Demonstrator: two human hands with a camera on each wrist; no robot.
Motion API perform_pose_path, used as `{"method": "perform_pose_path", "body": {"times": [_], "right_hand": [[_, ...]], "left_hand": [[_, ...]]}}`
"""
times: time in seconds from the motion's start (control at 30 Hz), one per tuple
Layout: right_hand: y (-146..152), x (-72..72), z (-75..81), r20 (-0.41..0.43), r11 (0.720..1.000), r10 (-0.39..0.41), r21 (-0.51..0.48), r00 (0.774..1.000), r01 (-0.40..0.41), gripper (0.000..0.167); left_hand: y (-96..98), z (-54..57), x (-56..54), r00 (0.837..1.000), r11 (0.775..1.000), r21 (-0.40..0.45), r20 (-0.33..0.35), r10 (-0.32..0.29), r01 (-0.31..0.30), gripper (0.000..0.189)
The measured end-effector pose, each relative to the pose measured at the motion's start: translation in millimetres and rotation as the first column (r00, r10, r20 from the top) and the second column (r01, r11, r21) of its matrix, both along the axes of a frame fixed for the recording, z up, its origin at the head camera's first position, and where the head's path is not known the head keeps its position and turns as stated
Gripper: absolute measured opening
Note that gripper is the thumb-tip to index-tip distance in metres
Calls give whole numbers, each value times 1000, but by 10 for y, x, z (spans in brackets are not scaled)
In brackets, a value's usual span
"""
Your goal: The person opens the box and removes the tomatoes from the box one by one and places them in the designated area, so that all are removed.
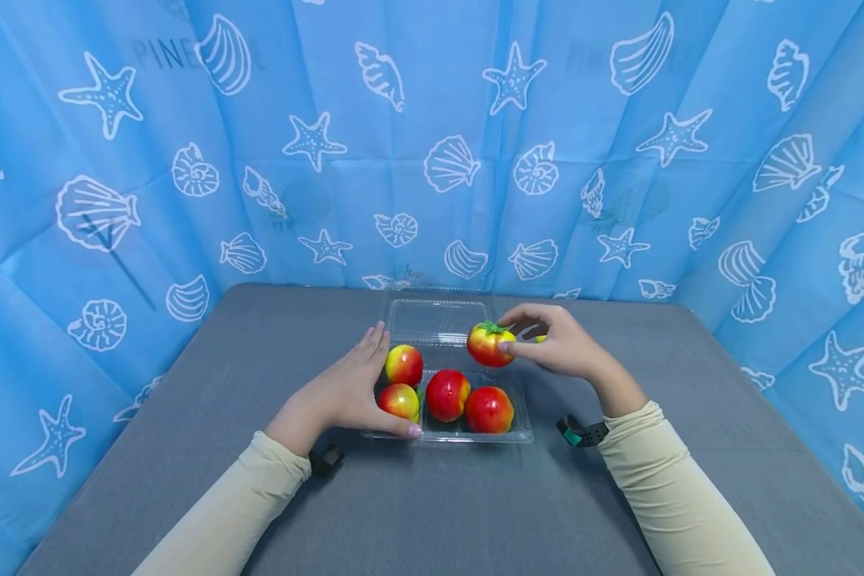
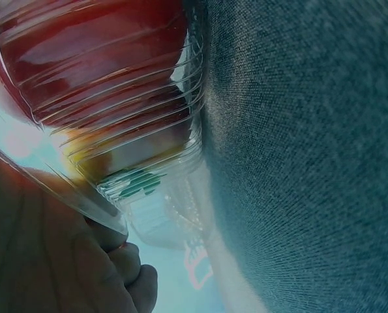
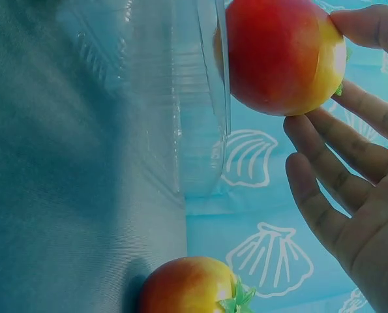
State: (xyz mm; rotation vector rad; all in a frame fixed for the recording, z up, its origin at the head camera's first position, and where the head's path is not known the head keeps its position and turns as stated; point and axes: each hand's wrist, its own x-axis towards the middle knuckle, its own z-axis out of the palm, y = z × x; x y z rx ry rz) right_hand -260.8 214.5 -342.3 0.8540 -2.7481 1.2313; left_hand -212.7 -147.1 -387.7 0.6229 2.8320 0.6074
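My right hand [image 1: 558,340] pinches a red and yellow tomato [image 1: 491,344] with a green leafy top, between thumb and fingertips. It holds the tomato above the right back part of a clear plastic clamshell box [image 1: 524,424]. Inside the box are several similar tomatoes, among them a red one [image 1: 447,395] in the middle. My left hand [image 1: 349,384] rests against the box's left side, fingers extended along it and thumb at the front rim. Ribbed box wall [image 2: 122,124] shows close up in the left wrist view, beside the curved palm.
Behind the box its clear lid [image 1: 439,320] stands folded back. Another tomato [image 3: 187,287] lies on the grey table [image 1: 432,504], mostly hidden behind my right hand in the head view. A blue curtain [image 1: 418,144] with white shells hangs around the table's far side.
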Motion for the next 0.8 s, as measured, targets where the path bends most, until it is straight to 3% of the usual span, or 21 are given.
{"method": "perform_pose_path", "body": {"times": [0.8], "right_hand": [[125,-86,-12,-10,998,-68,8,998,68,35]], "left_hand": [[8,13,5,1000,1000,-3,-2,7,-7,149]]}}
